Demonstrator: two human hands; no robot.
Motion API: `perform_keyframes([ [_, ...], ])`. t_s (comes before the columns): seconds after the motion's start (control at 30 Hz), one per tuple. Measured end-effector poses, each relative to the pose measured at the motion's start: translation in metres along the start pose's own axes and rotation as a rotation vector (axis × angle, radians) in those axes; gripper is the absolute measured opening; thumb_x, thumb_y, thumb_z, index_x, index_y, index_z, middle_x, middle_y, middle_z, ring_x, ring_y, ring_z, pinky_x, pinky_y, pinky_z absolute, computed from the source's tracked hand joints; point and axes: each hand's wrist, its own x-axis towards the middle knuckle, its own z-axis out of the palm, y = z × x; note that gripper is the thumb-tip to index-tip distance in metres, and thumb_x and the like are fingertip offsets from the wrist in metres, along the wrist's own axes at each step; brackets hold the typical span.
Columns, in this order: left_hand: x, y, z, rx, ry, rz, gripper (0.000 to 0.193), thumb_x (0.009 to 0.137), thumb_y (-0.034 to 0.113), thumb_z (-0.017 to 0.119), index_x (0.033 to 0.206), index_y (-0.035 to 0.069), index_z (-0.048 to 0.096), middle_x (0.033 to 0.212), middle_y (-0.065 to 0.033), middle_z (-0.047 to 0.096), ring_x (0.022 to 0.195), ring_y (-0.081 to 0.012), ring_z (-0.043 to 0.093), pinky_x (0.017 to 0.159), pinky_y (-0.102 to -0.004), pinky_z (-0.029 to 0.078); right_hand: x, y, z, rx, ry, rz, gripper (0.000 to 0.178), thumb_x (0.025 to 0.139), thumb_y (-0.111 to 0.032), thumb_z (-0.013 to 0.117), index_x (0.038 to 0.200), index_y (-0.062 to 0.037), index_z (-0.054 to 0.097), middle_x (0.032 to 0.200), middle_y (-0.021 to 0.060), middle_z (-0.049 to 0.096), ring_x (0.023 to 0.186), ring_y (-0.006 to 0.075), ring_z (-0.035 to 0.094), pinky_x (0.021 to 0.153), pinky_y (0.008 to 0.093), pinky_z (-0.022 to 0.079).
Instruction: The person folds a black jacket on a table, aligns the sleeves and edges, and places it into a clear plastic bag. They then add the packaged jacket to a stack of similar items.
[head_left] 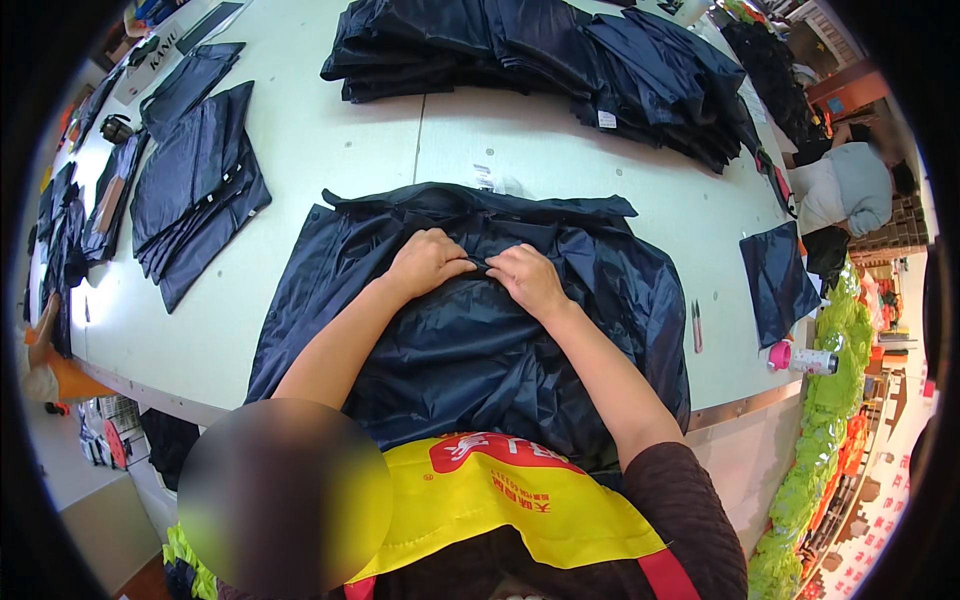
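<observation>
— Where's the piece you're working on?

— Spread flat on the pale, broad desk [330, 130], right in front of me: a large dark navy jacket of thin, shiny fabric [460, 350]. Its long axis runs straight away from my body, hem hanging over the near edge at my apron, collar end toward the far side.

— And your hands?

— Both sit on the upper middle of it, almost touching each other. My left hand [428, 262] is curled down, fingers [455, 268] pinching a small ridge of the cloth; my right hand [527, 280] is closed on the same ridge from the other side. The fold lies between the two sets of fingertips, running crosswise to the jacket's length (neither hand is nearer, they meet on it).

— Anything else within reach?

— A heap of folded dark navy garments [560, 60] at the far edge, a fan of flat navy fabric panels [195, 190] well off to my left, one loose navy panel [775, 280] to my right, then a pink-capped white spray can [805, 358] lying near that corner, and small pink-handled snips [696, 325] just beside the jacket's right sleeve.
</observation>
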Motion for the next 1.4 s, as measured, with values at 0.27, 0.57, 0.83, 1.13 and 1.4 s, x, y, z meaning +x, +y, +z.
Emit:
perform_keyframes([
  [0.27, -0.007, 0.02, 0.003, 0.158, 0.14, 0.137, 0.026, 0.073, 0.023, 0.071, 0.092, 0.007, 0.065, 0.091, -0.006, 0.062, 0.091, -0.0235, 0.055, 0.083, -0.0348, 0.041, 0.01, 0.012, 0.001, 0.107, -0.13, 0.156, 0.019, 0.079, -0.022, 0.066, 0.086, -0.0041, 0.067, 0.082, 0.0101, 0.064, 0.082, 0.0294, 0.058, 0.075, 0.0364, 0.047],
  [0.57, -0.009, 0.01, 0.008, 0.12, 0.158, 0.122, 0.022, 0.075, 0.023, 0.07, 0.089, 0.006, 0.066, 0.088, -0.0048, 0.063, 0.091, -0.023, 0.055, 0.083, -0.0339, 0.041, 0.04, 0.005, -0.012, -0.026, 0.083, 0.322, 0.016, 0.08, -0.018, 0.064, 0.087, -0.0033, 0.064, 0.079, 0.0106, 0.061, 0.073, 0.0297, 0.06, 0.064, 0.0375, 0.048],
  [0.83, -0.009, 0.01, 0.009, 0.077, 0.201, 0.109, 0.022, 0.076, 0.025, 0.069, 0.088, 0.007, 0.067, 0.089, -0.0053, 0.064, 0.092, -0.0231, 0.056, 0.084, -0.0344, 0.041, 0.051, 0.023, -0.033, 0.055, 0.309, 0.302, 0.017, 0.081, -0.02, 0.062, 0.078, -0.0033, 0.061, 0.073, 0.0099, 0.062, 0.069, 0.0255, 0.061, 0.062, 0.0336, 0.047],
  [1.13, -0.006, 0.005, 0.007, 0.038, 0.13, 0.048, 0.024, 0.077, 0.028, 0.067, 0.087, 0.006, 0.068, 0.088, -0.0066, 0.066, 0.091, -0.0235, 0.057, 0.083, -0.0345, 0.043, 0.027, 0.004, -0.17, 1.714, 0.849, 0.179, 0.043, 0.094, -0.04, 0.044, 0.063, -0.011, 0.044, 0.064, -0.0021, 0.042, 0.055, 0.0089, 0.036, 0.049, 0.0213, 0.031],
  [1.4, 0.027, -0.009, -0.008, -0.129, -0.189, -0.176, 0.024, 0.079, 0.03, 0.064, 0.086, 0.008, 0.071, 0.086, -0.0124, 0.066, 0.084, -0.0299, 0.061, 0.075, -0.0382, 0.048, 0.029, -0.023, -0.015, -0.16, -0.092, -0.052, 0.029, 0.074, -0.013, 0.068, 0.101, -0.0043, 0.063, 0.092, 0.0099, 0.061, 0.088, 0.0283, 0.057, 0.077, 0.0352, 0.048],
])
